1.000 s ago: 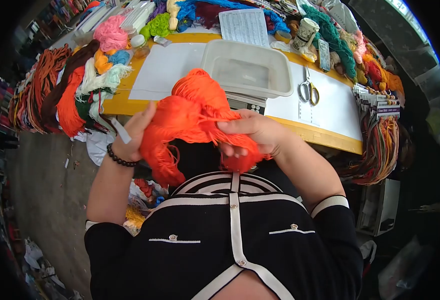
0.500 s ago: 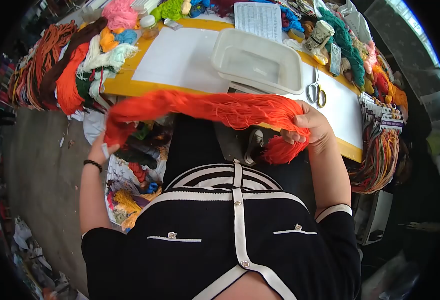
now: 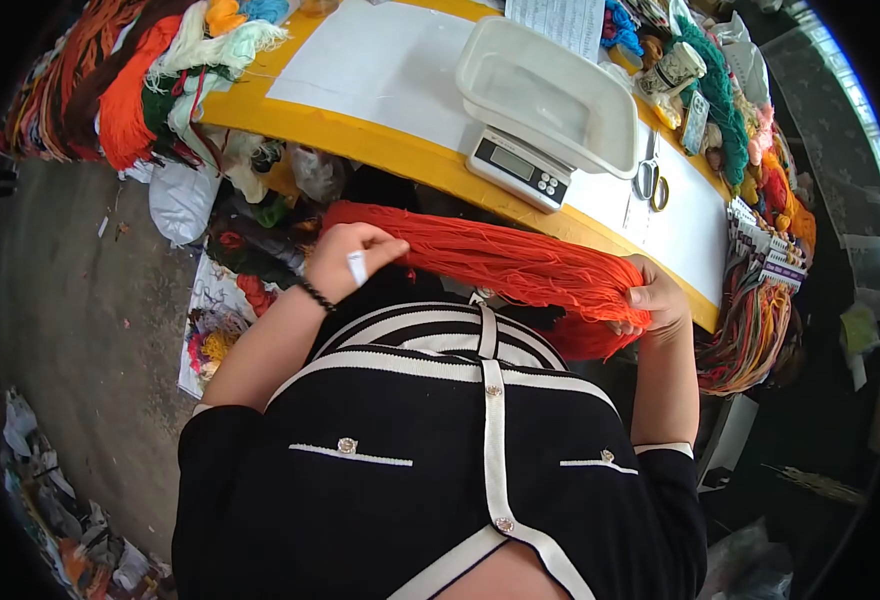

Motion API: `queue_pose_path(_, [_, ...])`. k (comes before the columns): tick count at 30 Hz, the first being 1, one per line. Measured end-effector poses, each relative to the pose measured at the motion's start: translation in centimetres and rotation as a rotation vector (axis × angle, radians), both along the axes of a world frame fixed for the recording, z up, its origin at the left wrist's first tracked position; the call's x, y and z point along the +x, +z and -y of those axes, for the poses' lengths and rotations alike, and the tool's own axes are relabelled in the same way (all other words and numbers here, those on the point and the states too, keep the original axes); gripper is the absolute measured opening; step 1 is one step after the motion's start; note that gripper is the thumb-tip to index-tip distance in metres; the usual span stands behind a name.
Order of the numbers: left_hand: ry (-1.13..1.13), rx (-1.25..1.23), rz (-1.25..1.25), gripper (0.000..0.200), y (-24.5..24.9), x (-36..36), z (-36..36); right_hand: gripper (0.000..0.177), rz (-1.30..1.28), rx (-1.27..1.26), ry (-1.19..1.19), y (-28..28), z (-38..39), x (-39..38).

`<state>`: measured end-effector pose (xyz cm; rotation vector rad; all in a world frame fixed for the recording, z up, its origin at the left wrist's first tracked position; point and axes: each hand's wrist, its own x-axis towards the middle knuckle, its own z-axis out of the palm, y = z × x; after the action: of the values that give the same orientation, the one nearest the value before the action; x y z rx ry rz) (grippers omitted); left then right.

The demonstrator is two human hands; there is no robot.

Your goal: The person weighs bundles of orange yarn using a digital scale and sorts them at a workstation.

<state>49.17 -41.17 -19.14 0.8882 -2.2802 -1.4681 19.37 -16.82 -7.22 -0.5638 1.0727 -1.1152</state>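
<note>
A thick hank of red-orange yarn [image 3: 500,255] stretches across in front of my body, below the table's front edge. Its right end is gripped by my right hand [image 3: 660,300], thumb on top, and a loose bunch hangs beneath. At the other end my left hand [image 3: 345,262] is closed against the yarn, fingertips pinched and pointing right; part of its grip is hidden. A small white tag or tape [image 3: 358,266] shows on a left finger.
On the yellow-edged table [image 3: 380,142] a translucent plastic tub [image 3: 550,100] rests on a digital scale [image 3: 520,165]. Scissors [image 3: 650,180] lie to its right. Yarn hanks [image 3: 135,120] hang at the left edge, colour-sample threads [image 3: 760,320] at the right. A white bag [image 3: 182,200] sits below.
My left hand has moved right and inward, toward my right hand. The hank has come lower and closer to my body. The scale under the tub now shows more fully.
</note>
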Motion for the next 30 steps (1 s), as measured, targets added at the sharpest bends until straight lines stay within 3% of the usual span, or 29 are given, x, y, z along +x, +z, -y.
queue_pose_path(2, [-0.112,0.022,0.175,0.033,0.0,-1.4,-0.5,0.046,0.021,0.001,0.0,0.2,0.1,0.3])
queue_pose_path(4, [-0.167,0.126,0.185,0.032,-0.2,-1.8,-0.9,0.047,0.005,-0.008,-0.057,-0.1,0.0,0.5])
queue_pose_path(6, [-0.057,0.477,-0.109,0.027,-1.0,-1.7,-1.4,0.048,-0.01,-0.018,-0.113,-0.5,-0.4,0.4])
queue_pose_path(7, [0.027,0.552,-0.072,0.023,-0.4,-1.3,-1.1,0.048,-0.011,-0.02,-0.126,-0.6,-0.7,0.1])
queue_pose_path(8, [0.119,0.853,-0.095,0.016,-0.4,-0.3,-0.2,0.048,-0.012,-0.021,-0.138,-0.7,-0.9,-0.2])
queue_pose_path(10, [0.116,1.233,-0.418,0.012,-1.6,2.7,2.7,0.047,0.004,0.001,-0.138,-0.7,-1.6,-0.7])
queue_pose_path(12, [0.354,1.31,-0.642,0.013,-2.8,6.1,5.5,0.047,0.021,0.024,-0.137,-0.7,-2.2,-1.0])
queue_pose_path(14, [0.63,1.26,-0.821,0.016,-2.9,10.1,8.6,0.045,-0.037,0.01,-0.156,-0.9,-2.7,-1.3])
queue_pose_path(18, [1.175,0.893,-0.834,0.019,-6.1,18.8,13.4,0.045,-0.038,0.08,-0.084,-0.2,-3.4,-2.0])
queue_pose_path(22, [1.372,0.69,-0.938,0.016,-7.4,25.0,14.0,0.046,-0.081,0.017,-0.114,0.3,-5.1,-3.3])
queue_pose_path(24, [1.446,0.392,-0.369,0.018,-9.6,26.5,14.0,0.047,-0.07,-0.028,-0.198,0.7,-6.1,-3.8])
queue_pose_path(25, [1.245,0.365,-0.064,0.021,-10.9,27.2,14.0,0.049,-0.047,-0.056,-0.209,0.9,-6.4,-4.1])
queue_pose_path(26, [1.064,0.459,-0.111,0.027,-12.8,27.3,13.1,0.048,-0.05,-0.106,-0.27,1.2,-6.9,-4.1])
queue_pose_path(27, [0.95,0.44,0.103,0.039,-11.9,25.3,11.9,0.053,0.011,-0.148,-0.178,1.1,-8.1,-5.8])
queue_pose_path(28, [0.866,0.394,0.127,0.041,-12.2,23.2,10.5,0.06,0.07,-0.186,-0.084,1.1,-9.3,-7.5])
queue_pose_path(29, [0.75,0.275,0.224,0.04,-11.9,21.0,9.8,0.061,0.024,-0.221,-0.149,1.6,-9.5,-7.4])
queue_pose_path(30, [0.664,0.25,0.292,0.037,-15.1,20.3,10.1,0.062,-0.004,-0.244,-0.2,2.2,-9.3,-7.1])
